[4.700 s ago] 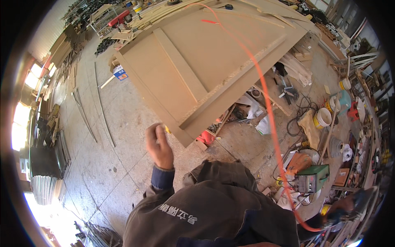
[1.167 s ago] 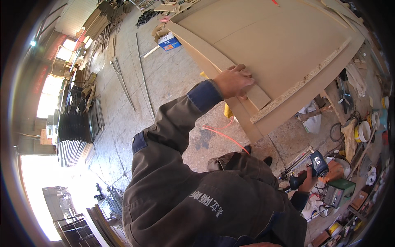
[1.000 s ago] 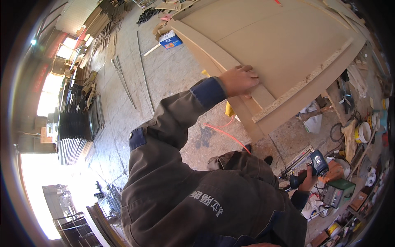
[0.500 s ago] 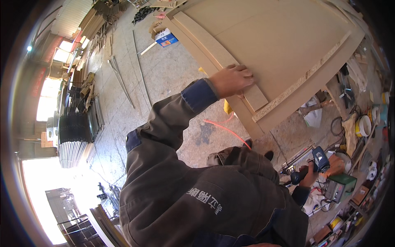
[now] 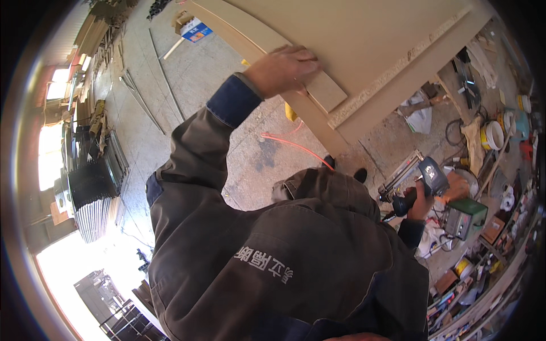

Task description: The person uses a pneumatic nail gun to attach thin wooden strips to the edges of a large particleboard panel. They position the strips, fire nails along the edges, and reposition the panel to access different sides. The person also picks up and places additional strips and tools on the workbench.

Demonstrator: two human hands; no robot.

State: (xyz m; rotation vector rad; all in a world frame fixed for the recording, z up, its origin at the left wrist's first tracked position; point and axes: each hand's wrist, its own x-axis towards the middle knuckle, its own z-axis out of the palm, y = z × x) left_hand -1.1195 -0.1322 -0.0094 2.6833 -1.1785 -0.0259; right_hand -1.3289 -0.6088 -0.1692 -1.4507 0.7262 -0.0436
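My left hand (image 5: 287,69) lies across a long flat wooden strip (image 5: 333,94), its fingers curled over the strip near its near end. That strip rests along the left edge of a large brown board panel (image 5: 369,40). A chipboard strip (image 5: 392,74) runs along the panel's near side, and the held strip's end comes close to it. Low on the right, apart from the panel, my right hand (image 5: 422,203) is wrapped around the handle of a dark nail gun (image 5: 435,175). The gun's long metal magazine points to the left. My right fingertips are partly hidden.
An orange-red hose (image 5: 296,145) runs over the concrete floor below the panel. A green box (image 5: 465,218), white buckets (image 5: 492,135) and clutter stand at the right. Metal bars (image 5: 159,74) and a blue carton (image 5: 196,30) lie at the left.
The whole view has shifted, so the panel sits higher and further left in the picture. My left hand stays on the strip. The nail gun's magazine shows more clearly.
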